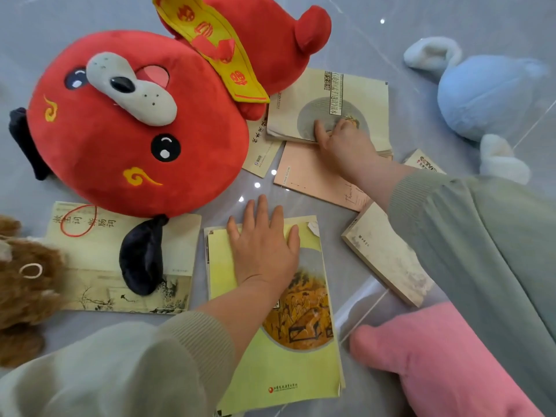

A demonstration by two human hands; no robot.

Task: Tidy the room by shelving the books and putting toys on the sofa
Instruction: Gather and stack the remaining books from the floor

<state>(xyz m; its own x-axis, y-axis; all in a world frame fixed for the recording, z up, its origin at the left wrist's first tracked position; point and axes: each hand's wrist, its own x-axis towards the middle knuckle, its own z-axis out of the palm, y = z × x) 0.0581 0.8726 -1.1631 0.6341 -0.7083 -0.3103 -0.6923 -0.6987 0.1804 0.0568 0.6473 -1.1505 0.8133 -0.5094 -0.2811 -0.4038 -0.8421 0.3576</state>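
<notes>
Several books lie scattered on the grey tiled floor [376, 43]. My left hand [264, 248] rests flat, fingers straight, on a yellow-green book [288, 371] in front of me. My right hand [343, 139] reaches further out and grips the near edge of a cream book [346, 91] with a round picture, thumb on its cover. That book lies on a pink book [304, 173]. A big red plush dog [135, 130] lies on the left, its dark ear over another cream book [90, 245]. A blue plush toy [487, 94] lies at the right.
A brown furry toy [27, 284] sits at the left edge and a pink soft thing [436, 356] at the bottom right. A worn pale book [382, 257] lies under my right sleeve. A thin booklet [261, 152] pokes out beside the red dog.
</notes>
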